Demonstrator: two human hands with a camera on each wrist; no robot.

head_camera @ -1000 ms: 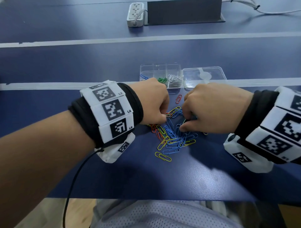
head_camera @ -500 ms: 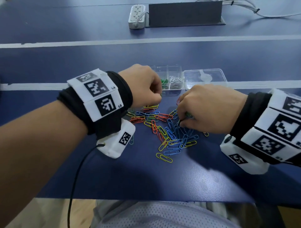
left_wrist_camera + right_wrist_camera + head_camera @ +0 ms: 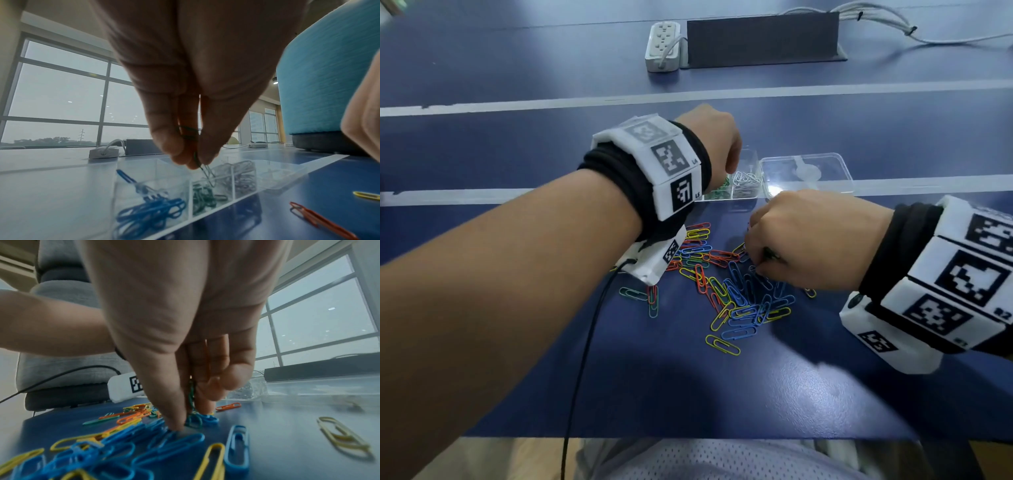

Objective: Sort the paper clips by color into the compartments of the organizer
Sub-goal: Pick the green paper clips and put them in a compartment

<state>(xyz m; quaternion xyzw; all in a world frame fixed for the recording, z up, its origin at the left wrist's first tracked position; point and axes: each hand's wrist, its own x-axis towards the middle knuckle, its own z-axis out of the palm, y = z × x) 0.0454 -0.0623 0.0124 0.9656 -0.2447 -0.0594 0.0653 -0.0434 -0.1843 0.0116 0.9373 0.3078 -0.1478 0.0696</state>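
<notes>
left hand (image 3: pixel 197 100) moved over organizer (image 3: pixel 156 191), pinching green clip (image 3: pixel 196 160) | right hand (image 3: pixel 815 240) stays on pile (image 3: pixel 736 294), pinching green clips

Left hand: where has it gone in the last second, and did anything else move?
The left hand lifted off the pile of loose clips and travelled away from the person to the organizer, where it now pinches a green clip above the green compartment. The right hand stayed at the pile, fingers curled round green clips. Organizer, its lid and the pile kept their places.
</notes>
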